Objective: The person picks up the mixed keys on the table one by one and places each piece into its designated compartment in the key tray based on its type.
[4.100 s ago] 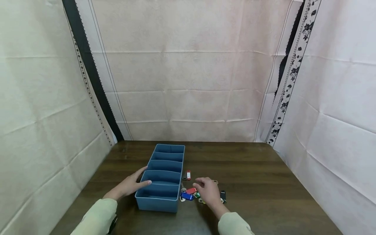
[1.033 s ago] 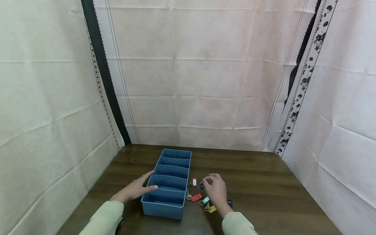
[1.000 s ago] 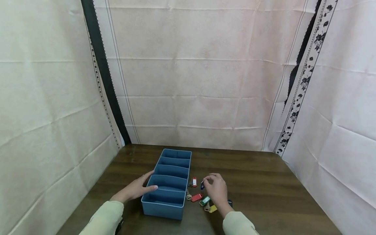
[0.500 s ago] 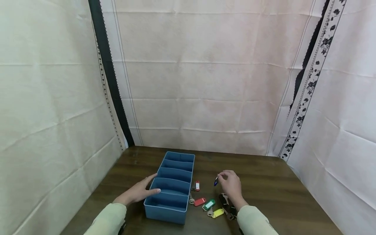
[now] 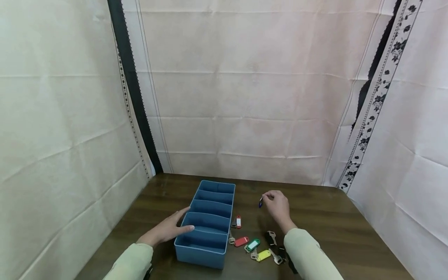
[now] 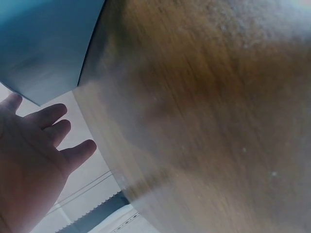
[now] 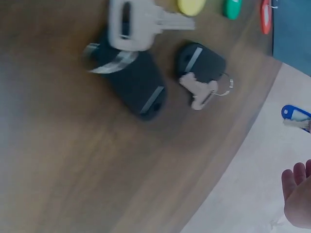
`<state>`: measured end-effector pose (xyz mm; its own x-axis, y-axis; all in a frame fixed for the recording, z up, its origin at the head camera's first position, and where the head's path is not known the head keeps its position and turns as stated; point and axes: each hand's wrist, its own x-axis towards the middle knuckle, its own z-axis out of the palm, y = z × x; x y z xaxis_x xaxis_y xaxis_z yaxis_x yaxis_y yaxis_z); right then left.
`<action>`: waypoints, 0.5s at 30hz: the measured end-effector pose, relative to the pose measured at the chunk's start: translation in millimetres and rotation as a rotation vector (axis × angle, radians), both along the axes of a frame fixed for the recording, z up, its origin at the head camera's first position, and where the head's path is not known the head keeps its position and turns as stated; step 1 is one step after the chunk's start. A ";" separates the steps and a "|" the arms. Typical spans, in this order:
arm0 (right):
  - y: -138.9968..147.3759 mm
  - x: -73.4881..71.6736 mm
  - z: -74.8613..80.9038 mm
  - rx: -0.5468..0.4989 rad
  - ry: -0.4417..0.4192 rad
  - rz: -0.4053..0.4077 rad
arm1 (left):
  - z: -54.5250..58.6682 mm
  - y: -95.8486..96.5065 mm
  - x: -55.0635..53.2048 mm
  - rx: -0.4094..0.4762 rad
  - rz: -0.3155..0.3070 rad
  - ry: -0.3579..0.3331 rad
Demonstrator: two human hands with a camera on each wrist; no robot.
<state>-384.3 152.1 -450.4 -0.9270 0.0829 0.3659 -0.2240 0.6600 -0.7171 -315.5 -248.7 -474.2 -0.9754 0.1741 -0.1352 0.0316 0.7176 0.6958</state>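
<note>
A blue box with several compartments stands left of centre on the table. My left hand rests against its left side, thumb over the rim, fingers extended along the wall. My right hand pinches a key with a blue key tag, held up beyond the other keys and right of the box. In the head view the tag hangs small below the fingertips. Lying right of the box are a red key tag, a red-and-white one, a green one and a yellow one.
Black key fobs with keys lie under and beside the right forearm, nearest the right sleeve. Brown wooden table runs to a back edge below a pale cloth wall. Cloth also hangs on both sides.
The blue key tag, in the pile at first, has been picked up by my right hand and carried right, then away toward the back. My left hand stays at the box. The head view has shifted.
</note>
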 end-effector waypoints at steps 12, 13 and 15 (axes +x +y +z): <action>-29.5 -35.6 14.5 -0.046 0.072 0.008 | 3.8 1.2 1.0 -0.005 -0.012 0.008; -33.0 -37.6 16.0 -0.055 0.071 0.011 | 3.2 0.8 1.0 -0.006 -0.011 0.009; -40.0 -41.2 18.8 -0.062 0.067 0.021 | 1.9 -0.2 0.9 -0.009 -0.013 0.009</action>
<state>-425.5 112.2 -431.6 -0.9023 0.0879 0.4221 -0.2864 0.6095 -0.7392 -314.6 -248.9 -472.3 -0.9743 0.1852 -0.1285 0.0466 0.7232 0.6891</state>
